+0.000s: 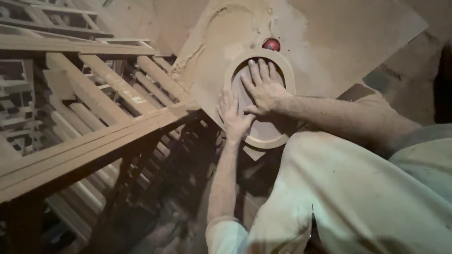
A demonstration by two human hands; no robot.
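Observation:
An oval wooden ring [288, 70] lies flat on a dusty wooden table top [329, 42]. My right hand [264, 89] rests palm down across the ring's opening, fingers spread and reaching its far rim. My left hand [233, 116] lies flat on the ring's left edge, fingers apart, just beside the right hand. Neither hand grips anything. A small red round part [271, 44] sticks out of the table just beyond the ring's far rim.
A stack of wooden frames and rails [94, 113] fills the left side, close to the table's edge. Sawdust [221, 28] coats the table. The floor below is dark [155, 216]. My light-coloured clothing [358, 197] covers the lower right.

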